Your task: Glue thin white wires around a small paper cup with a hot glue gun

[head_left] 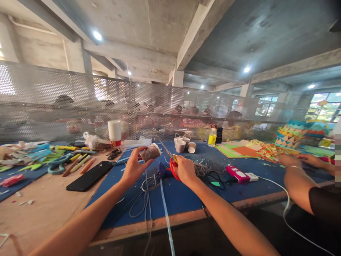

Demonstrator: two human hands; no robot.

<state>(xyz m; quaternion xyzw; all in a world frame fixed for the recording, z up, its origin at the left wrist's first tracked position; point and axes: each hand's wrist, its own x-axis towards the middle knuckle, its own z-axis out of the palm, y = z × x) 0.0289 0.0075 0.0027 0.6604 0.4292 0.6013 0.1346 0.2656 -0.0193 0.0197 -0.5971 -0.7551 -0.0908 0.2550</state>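
My left hand [133,166] grips a small cup [150,153], tilted on its side, with a greyish-brown wrapped outside and a pale rim. In my right hand [187,170] is a pair of scissors [173,168] with red handles, its blades angled up and left near the cup. Under the scissors lies a blue glue gun [161,170], partly hidden by my right hand. Loops of thin grey cord [146,202] hang below the cup and over the table's front edge. Small cord-covered cups [180,146] stand behind my hands; one cup [191,147] lies on its side.
Left are a black phone [90,175], blue-handled scissors [59,164], markers [77,163] and a paper cup stack [114,132]. Right are a yellow-labelled bottle [212,137], a pink box [237,174], coloured paper [239,149] and another person's arm [298,183]. A perforated screen [149,96] stands behind.
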